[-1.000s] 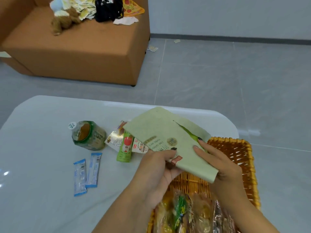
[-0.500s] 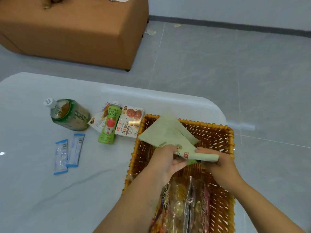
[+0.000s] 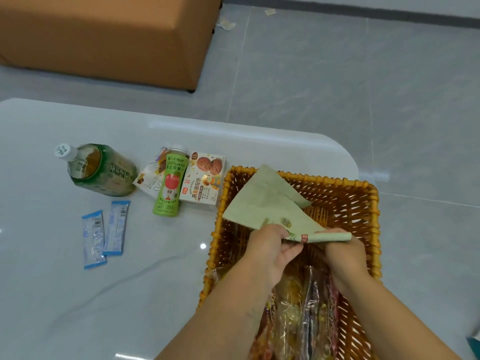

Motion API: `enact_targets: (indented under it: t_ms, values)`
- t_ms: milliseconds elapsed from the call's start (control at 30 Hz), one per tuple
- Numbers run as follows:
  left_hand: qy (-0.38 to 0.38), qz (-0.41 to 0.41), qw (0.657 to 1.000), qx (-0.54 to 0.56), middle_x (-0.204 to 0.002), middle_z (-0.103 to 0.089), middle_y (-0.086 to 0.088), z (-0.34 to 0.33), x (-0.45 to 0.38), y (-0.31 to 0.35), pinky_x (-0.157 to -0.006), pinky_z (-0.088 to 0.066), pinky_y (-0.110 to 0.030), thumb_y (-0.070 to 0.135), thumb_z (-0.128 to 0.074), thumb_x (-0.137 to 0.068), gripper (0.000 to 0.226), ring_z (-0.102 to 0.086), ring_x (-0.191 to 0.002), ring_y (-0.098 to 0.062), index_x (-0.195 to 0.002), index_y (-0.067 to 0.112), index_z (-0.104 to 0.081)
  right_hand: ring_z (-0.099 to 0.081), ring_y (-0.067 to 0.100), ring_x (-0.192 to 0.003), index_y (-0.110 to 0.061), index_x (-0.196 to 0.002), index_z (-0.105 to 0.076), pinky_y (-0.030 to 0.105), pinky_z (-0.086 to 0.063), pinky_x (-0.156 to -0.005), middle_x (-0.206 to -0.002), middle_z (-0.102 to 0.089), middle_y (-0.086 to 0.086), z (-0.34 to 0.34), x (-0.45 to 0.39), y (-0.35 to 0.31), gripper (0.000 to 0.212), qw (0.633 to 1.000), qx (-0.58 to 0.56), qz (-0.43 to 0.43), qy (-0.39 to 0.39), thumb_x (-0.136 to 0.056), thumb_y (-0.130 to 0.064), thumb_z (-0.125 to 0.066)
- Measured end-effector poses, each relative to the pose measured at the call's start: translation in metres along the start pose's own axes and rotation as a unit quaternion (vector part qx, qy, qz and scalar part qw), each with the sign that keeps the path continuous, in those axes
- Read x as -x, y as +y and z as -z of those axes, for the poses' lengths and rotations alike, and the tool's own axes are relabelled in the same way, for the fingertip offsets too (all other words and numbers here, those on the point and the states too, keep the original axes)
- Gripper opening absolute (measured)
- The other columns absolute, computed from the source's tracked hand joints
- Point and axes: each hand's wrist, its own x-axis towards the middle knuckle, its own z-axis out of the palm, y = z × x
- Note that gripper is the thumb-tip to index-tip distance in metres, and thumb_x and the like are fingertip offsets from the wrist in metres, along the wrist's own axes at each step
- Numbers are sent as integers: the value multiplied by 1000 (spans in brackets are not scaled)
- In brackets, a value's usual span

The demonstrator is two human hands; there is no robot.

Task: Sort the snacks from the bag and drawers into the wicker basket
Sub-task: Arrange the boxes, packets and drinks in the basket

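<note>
A pale green paper bag (image 3: 267,201), folded flat, lies tilted over the far left of the wicker basket (image 3: 374,219). My left hand (image 3: 270,245) pinches its near edge and my right hand (image 3: 342,250) grips its rolled near corner, both above the basket. Several clear-wrapped snack packs (image 3: 304,307) lie in the basket's near part, partly hidden by my forearms. On the white table (image 3: 52,294) left of the basket lie a cookie box (image 3: 205,178), a green apple juice bottle (image 3: 171,185), a small snack packet (image 3: 149,178), a green tea bottle (image 3: 101,170) and two blue sachets (image 3: 104,235).
An orange sofa (image 3: 109,40) stands on the grey tiled floor (image 3: 337,87) beyond the table's far edge. The table's rounded far right corner (image 3: 345,154) lies just past the basket. Scraps of paper (image 3: 226,23) lie on the floor by the sofa.
The bag has come down from upright above the table onto the basket and folded flatter. Both hands moved with it. The view tilted down, so the sofa's top left the frame.
</note>
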Motion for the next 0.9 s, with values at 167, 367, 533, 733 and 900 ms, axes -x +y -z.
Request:
enact_targets:
  t_ms: [167,367,533,733,900]
  values:
    - [10,20,999,37,-105,-63,-20,9,8,-18,-92,-52,-46,-14,-41,-93,44,-66,-89,-31,-133,3,-45,-62,28,-96,-9,-88,-70,48,-52,-90,-97,-68,8,6,8,4,19,999,41,3,-8,-85,4,-57]
    - [32,23,996,81,-106,-65,-20,19,18,-39,-93,-52,-48,-14,-43,-94,28,-67,-93,-32,-112,6,-51,-60,31,-100,-6,-81,-65,52,-49,-94,-100,-66,12,13,22,18,11,999,27,-33,-9,-88,-2,-56]
    - [0,1,999,35,-111,-67,-25,17,15,-25,-91,-54,-45,-11,-50,-92,37,-69,-97,-34,-127,1,-50,-58,29,-103,-8,-88,-60,47,-53,-88,-107,-62,15,-2,19,-10,19,997,-51,-45,-28,-90,5,-47]
    - [-9,-66,994,-85,-119,-64,-17,-4,6,-3,-99,-51,-40,-3,-46,-99,39,-67,-106,-26,-137,4,-44,-57,27,-105,-9,-105,-55,47,-55,-85,-107,-57,13,-20,1,-46,24,994,-105,-23,-35,-95,6,-39]
    - [6,-102,973,-206,-110,-64,-10,-15,-8,13,-88,-55,-33,11,-53,-98,19,-66,-100,-18,-115,6,-52,-59,25,-100,-12,-121,-48,48,-55,-85,-109,-56,14,-29,-13,-54,35,989,-145,-28,-25,-95,9,-37]
